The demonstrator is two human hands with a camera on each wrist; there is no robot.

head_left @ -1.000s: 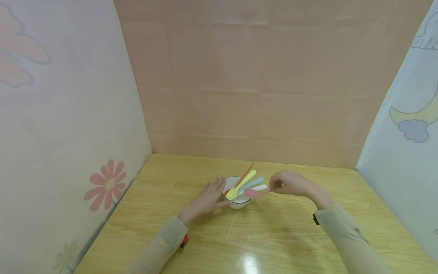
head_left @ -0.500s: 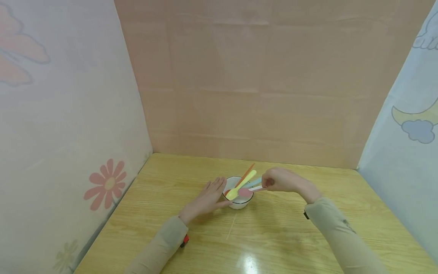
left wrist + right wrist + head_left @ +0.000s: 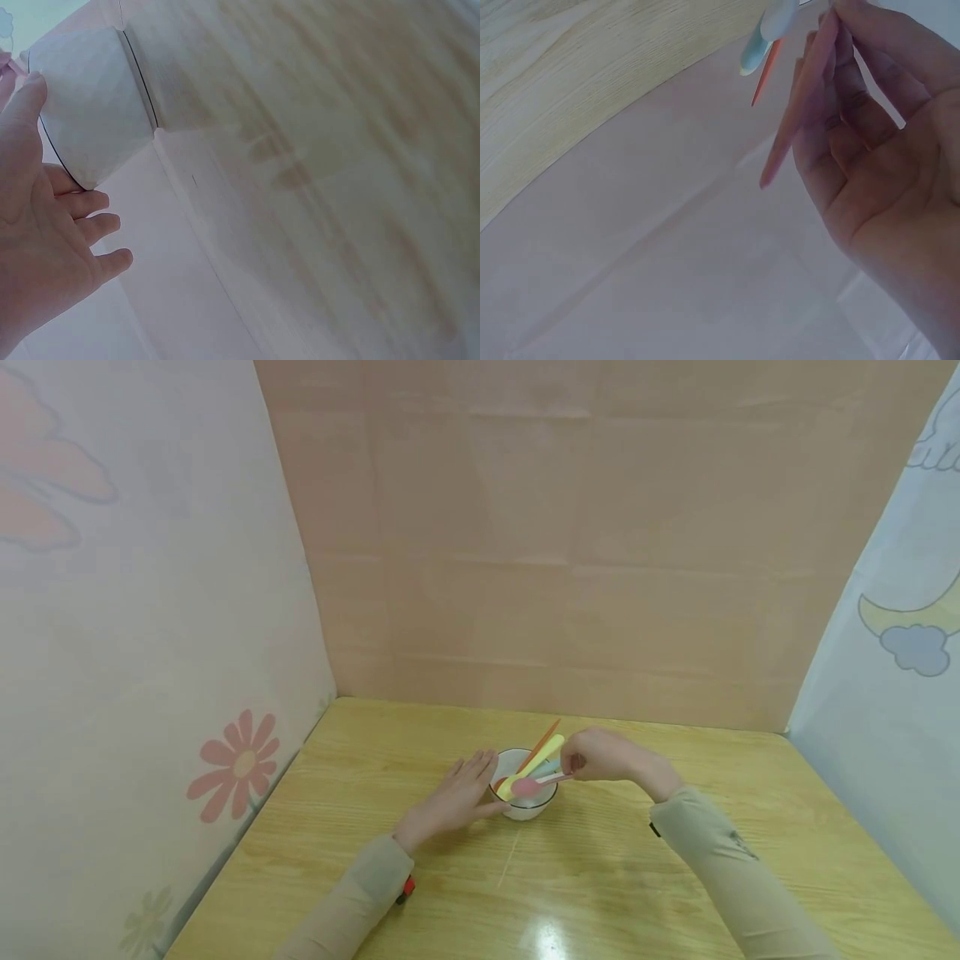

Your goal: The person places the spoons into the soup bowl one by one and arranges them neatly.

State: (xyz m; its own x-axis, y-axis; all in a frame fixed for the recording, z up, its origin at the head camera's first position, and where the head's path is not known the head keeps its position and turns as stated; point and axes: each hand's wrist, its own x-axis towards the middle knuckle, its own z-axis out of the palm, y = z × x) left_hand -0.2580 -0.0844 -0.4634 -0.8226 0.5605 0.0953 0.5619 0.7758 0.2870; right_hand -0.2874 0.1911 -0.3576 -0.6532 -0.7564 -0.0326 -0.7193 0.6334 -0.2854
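Observation:
A white bowl [image 3: 525, 812] with a dark rim stands on the table, also visible as the white bowl [image 3: 94, 105] in the left wrist view. My left hand [image 3: 457, 795] rests against its left side, thumb and fingers straight and spread. Pinched in my right hand [image 3: 603, 756] is a pink spoon [image 3: 527, 787], its head over the bowl; in the right wrist view the handle of this pink spoon [image 3: 799, 112] sticks out past my fingers. Inside the bowl lean a yellow spoon [image 3: 542, 757], an orange utensil [image 3: 549, 733] and light blue and white handles, partly covered by my right hand.
The wooden table [image 3: 360, 752] reaches back to a brown sheet-covered wall [image 3: 555, 568]. Flower-patterned panel [image 3: 172, 635] stands on the left, and a panel with a moon and cloud [image 3: 907, 647] on the right.
My right hand has moved left with the pink spoon, bringing the spoon's head from the bowl's right edge to over the bowl. My left hand has stayed at the bowl.

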